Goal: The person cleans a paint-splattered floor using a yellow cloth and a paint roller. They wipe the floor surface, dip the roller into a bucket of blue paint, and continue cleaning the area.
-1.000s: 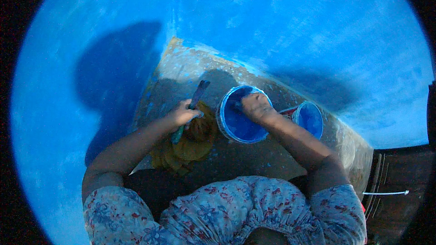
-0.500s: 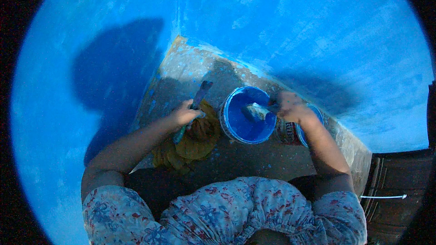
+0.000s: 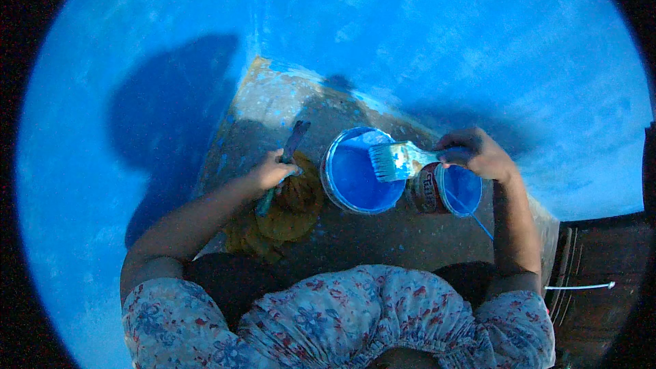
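My right hand [image 3: 475, 154] is closed round the handle of a wide paintbrush [image 3: 408, 160], held roughly level. Its bristles, wet with light blue, are over the right part of a round bucket [image 3: 325, 176] with blue paint [image 3: 362, 188] in it. My left hand [image 3: 272, 172] grips a long tool like a scraper [image 3: 296, 138], with a dark flat blade up and a teal handle below. A crumpled yellow-brown cloth [image 3: 290, 217] lies under and beside that hand; whether the fingers hold it too, I cannot tell.
A smaller reddish-brown can [image 3: 425, 190], blue inside, lies close to the bucket's right, below my right hand. A thin blue strip runs from its mouth. Blue walls [image 3: 437, 41] meet in a corner ahead. The grey floor [image 3: 355, 236] is paint-spotted. A dark wooden door [image 3: 605, 260] stands far right.
My right hand has moved up and right, lifting the brush from inside the bucket to above its right rim. The smaller can's mouth now shows more. My left hand is nearly still.
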Demonstrator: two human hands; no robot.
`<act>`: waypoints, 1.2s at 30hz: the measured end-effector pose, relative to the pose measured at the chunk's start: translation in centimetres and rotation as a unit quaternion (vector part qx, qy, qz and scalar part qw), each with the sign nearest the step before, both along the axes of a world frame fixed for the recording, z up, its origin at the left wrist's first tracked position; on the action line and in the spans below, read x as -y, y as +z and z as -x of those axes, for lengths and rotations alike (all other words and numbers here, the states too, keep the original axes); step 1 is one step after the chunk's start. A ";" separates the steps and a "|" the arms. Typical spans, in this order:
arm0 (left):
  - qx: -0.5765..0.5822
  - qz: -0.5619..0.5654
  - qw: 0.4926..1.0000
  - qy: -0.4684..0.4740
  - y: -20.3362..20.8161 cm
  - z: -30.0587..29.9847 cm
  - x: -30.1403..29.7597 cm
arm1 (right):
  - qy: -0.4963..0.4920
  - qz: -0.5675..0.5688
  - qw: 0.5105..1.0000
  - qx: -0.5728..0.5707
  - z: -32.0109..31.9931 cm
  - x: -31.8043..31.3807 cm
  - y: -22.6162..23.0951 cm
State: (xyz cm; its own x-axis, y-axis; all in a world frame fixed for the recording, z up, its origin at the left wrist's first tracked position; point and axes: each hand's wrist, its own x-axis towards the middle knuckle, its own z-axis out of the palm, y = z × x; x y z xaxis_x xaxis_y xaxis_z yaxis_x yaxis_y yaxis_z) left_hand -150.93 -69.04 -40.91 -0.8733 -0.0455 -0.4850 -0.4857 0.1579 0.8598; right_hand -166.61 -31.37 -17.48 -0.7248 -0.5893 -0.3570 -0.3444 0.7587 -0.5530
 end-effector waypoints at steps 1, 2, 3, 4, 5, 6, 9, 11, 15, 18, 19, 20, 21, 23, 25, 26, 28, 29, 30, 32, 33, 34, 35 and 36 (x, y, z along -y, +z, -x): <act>-0.009 -0.003 1.000 -0.023 -1.9 0.4 0.6 | 0.020 -0.022 0.998 -0.061 0.5 -0.6 -2.5; -0.024 0.003 0.999 -0.041 -3.6 0.9 0.4 | 0.033 -0.050 0.991 -0.123 1.0 -1.5 -4.9; -0.034 0.014 0.998 -0.051 -5.4 0.8 1.0 | 0.070 -0.121 0.978 -0.152 0.1 1.1 -6.1; -0.053 0.034 0.996 -0.055 -6.9 0.6 1.0 | 0.107 -0.194 0.958 -0.183 -0.7 3.4 -6.9; -0.047 0.042 0.997 -0.040 -7.0 -0.1 1.6 | 0.134 -0.281 0.937 -0.157 -2.2 7.4 -7.4; -0.048 0.045 0.997 -0.029 -6.9 -0.3 1.6 | 0.155 -0.294 0.928 -0.169 -2.7 9.2 -9.3; -0.011 -0.004 1.000 0.007 -2.0 0.5 -0.3 | 0.179 -0.269 0.921 -0.217 -2.5 10.6 -16.2; -0.004 -0.005 1.000 -0.005 0.1 0.0 -0.2 | 0.199 -0.249 0.897 -0.306 -3.0 11.4 -19.0; -0.030 0.000 0.999 -0.034 -0.3 -0.3 0.2 | 0.230 -0.285 0.868 -0.336 -3.1 11.7 -23.2; -0.002 -0.003 1.000 -0.007 0.6 -0.9 0.6 | 0.287 -0.303 0.882 -0.221 -4.5 13.1 -19.8; -0.004 0.006 1.000 -0.015 0.7 -0.8 0.5 | 0.273 -0.305 0.892 -0.192 -4.4 13.0 -18.7; -0.004 0.015 1.000 -0.016 0.4 -0.8 0.6 | 0.261 -0.306 0.901 -0.162 -4.0 12.6 -17.9; -0.004 0.024 1.000 -0.018 0.0 -0.9 0.7 | 0.249 -0.305 0.910 -0.132 -3.6 11.9 -17.4; -0.014 0.020 1.000 -0.020 -1.8 -0.3 0.3 | 0.237 -0.255 0.919 -0.185 -2.0 7.9 -17.4; -0.020 -0.007 0.999 -0.024 -2.3 -0.3 0.5 | 0.231 -0.249 0.921 -0.192 -1.4 7.0 -16.6; -0.017 -0.015 0.999 -0.026 -2.7 -0.6 0.9 | 0.229 -0.272 0.918 -0.178 -1.3 8.0 -13.8; -0.012 -0.020 0.999 -0.035 -4.2 -1.0 1.7 | 0.132 -0.273 0.939 -0.161 -1.5 9.2 -11.2; -0.007 -0.011 0.999 -0.039 -3.7 -0.7 1.4 | 0.133 -0.274 0.934 -0.185 -1.8 9.7 -11.7; -0.001 -0.003 0.999 -0.044 -3.2 -0.5 0.9 | 0.135 -0.275 0.929 -0.209 -2.0 10.2 -12.9; -0.001 0.009 0.999 -0.047 0.6 0.0 -0.6 | 0.186 -0.220 0.908 -0.304 -2.1 9.7 -16.8; -0.006 0.007 0.999 -0.047 1.0 0.1 -0.7 | 0.199 -0.217 0.905 -0.307 -2.2 10.1 -18.4; -0.023 -0.012 0.999 -0.048 -1.1 0.2 -0.2 | 0.215 -0.210 0.902 -0.309 -2.6 11.1 -19.9; -0.041 -0.034 0.997 -0.054 -1.8 0.3 -0.3 | 0.227 -0.207 0.900 -0.310 -3.2 11.7 -20.6; -0.038 -0.022 0.998 -0.041 -2.5 0.3 -0.2 | 0.233 -0.211 0.895 -0.316 -3.9 12.0 -21.2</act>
